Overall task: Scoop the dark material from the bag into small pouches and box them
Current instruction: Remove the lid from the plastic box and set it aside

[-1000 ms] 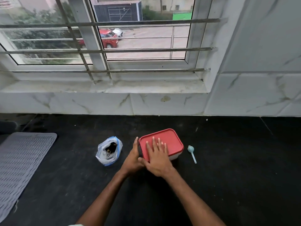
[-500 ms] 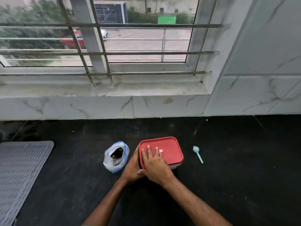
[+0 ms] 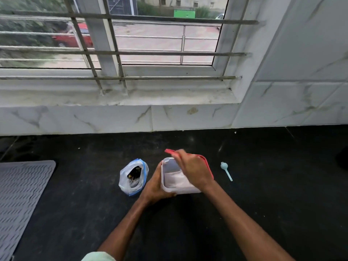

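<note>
Fingers of my right hand (image 3: 195,171) curl over the red lid (image 3: 209,167) and grip its far edge. The lid tilts above the clear box (image 3: 167,166), whose left side lies uncovered. My left hand (image 3: 155,187) wraps the box's near left corner, thumb along the front wall. White pouches (image 3: 174,180) lie inside. Just left of that hand stands the open bag (image 3: 125,182) of dark material. The blue scoop (image 3: 227,171) lies right of the box on the black counter (image 3: 263,204).

Left hand (image 3: 154,186), right hand (image 3: 195,171), both curled.
</note>
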